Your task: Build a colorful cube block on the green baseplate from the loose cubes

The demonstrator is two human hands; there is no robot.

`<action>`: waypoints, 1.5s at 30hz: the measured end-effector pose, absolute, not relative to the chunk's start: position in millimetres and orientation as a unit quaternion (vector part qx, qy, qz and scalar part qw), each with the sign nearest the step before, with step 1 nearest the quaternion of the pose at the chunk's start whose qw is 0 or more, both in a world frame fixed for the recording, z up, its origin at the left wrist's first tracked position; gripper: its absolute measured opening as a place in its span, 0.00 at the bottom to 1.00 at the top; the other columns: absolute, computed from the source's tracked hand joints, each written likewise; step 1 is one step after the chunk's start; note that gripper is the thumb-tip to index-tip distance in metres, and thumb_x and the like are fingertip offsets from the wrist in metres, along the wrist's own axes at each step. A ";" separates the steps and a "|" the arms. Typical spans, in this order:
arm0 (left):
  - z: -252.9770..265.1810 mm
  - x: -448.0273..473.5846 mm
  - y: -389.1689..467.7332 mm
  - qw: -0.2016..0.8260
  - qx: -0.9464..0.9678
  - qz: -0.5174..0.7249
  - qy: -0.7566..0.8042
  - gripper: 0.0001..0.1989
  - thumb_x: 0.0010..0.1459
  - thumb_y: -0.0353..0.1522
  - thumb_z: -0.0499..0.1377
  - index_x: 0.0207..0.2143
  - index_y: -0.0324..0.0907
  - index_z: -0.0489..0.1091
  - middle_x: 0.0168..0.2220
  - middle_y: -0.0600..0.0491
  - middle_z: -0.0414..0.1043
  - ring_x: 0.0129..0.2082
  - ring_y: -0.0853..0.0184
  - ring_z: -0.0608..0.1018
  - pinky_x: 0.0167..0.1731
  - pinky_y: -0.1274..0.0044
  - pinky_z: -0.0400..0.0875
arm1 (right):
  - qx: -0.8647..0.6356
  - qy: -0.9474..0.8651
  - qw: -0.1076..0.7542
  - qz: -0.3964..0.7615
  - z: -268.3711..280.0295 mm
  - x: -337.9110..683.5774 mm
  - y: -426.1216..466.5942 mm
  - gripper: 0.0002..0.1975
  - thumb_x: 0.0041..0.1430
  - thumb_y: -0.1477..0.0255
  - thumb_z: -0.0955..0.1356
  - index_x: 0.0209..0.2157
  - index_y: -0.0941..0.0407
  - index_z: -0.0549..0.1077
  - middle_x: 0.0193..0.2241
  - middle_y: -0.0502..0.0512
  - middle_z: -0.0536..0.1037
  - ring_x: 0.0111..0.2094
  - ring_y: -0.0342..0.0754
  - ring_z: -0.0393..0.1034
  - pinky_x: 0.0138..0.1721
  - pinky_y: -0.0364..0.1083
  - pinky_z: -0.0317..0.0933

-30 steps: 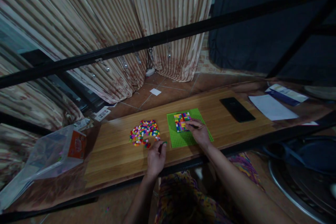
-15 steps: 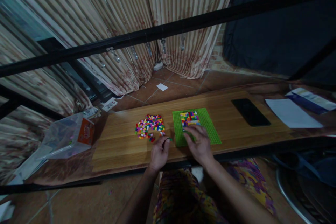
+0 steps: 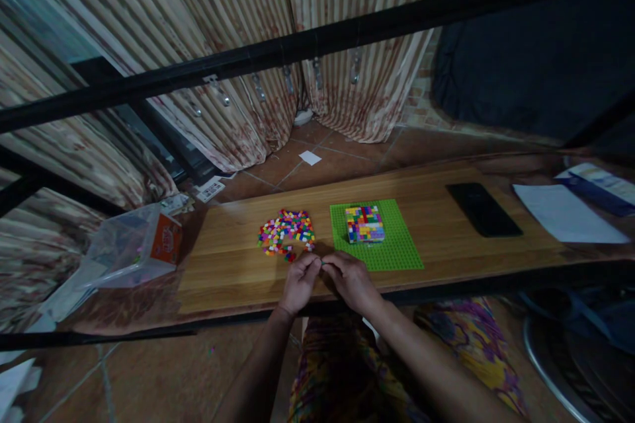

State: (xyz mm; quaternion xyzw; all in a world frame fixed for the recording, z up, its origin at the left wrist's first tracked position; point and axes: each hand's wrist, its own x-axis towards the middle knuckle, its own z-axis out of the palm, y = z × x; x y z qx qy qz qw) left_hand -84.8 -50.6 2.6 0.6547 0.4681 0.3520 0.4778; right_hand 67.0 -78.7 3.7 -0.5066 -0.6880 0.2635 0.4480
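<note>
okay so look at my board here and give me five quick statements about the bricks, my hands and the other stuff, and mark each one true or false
1. The brick block sits on the green baseplate. True.
2. The loose bricks lie right of the baseplate. False: the loose bricks lie left of it.
3. The hands are far apart. False: the left hand and right hand are close together at the fingertips.
4. The clear box has an orange label. True.
5. The brick block is all one colour. False: it shows many colours.

Pinched brick (image 3: 323, 264) mostly hidden
</note>
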 end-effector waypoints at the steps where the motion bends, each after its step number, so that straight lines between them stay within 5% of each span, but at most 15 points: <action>1: 3.3 -85.2 -50.4 0.483 0.653 0.349 0.468 0.16 0.59 0.41 0.52 0.23 0.40 0.63 0.21 0.58 0.55 0.24 0.72 0.61 0.24 0.80 0.58 | -0.504 -0.684 0.452 0.273 3.8 67.2 -79.2 0.09 0.62 0.72 0.63 0.33 0.52 0.75 0.31 0.53 0.76 0.33 0.46 0.71 0.37 0.45 0.63; 11: 4.9 -86.8 -51.1 0.507 0.639 0.352 0.459 0.17 0.58 0.43 0.53 0.24 0.40 0.63 0.20 0.59 0.55 0.21 0.73 0.59 0.22 0.80 0.57 | -0.548 -0.498 0.532 0.410 1.2 87.1 -91.4 0.10 0.55 0.63 0.67 0.34 0.53 0.76 0.29 0.51 0.79 0.31 0.47 0.72 0.34 0.46 0.66; 21: 5.5 -86.0 -50.3 0.450 0.673 0.351 0.470 0.15 0.59 0.41 0.53 0.25 0.41 0.65 0.20 0.58 0.58 0.23 0.72 0.64 0.25 0.80 0.60 | -0.603 -0.428 0.606 0.294 5.6 153.0 -77.7 0.12 0.53 0.62 0.69 0.34 0.55 0.75 0.30 0.54 0.78 0.31 0.48 0.72 0.35 0.47 0.65; 28: 7.6 -84.4 -50.8 0.447 0.670 0.346 0.481 0.15 0.59 0.41 0.52 0.25 0.41 0.65 0.19 0.58 0.58 0.23 0.71 0.64 0.25 0.79 0.60 | -0.623 -0.500 0.582 0.151 0.0 162.9 -56.3 0.10 0.54 0.62 0.68 0.33 0.52 0.79 0.43 0.57 0.74 0.48 0.53 0.67 0.52 0.56 0.58; 45: 4.8 -85.3 -50.4 0.426 0.684 0.348 0.479 0.15 0.59 0.40 0.53 0.25 0.41 0.66 0.20 0.57 0.60 0.23 0.71 0.65 0.25 0.80 0.61 | -0.646 -0.355 0.619 0.271 -9.0 155.9 -37.3 0.08 0.42 0.65 0.73 0.28 0.52 0.80 0.46 0.55 0.74 0.50 0.54 0.66 0.55 0.56 0.55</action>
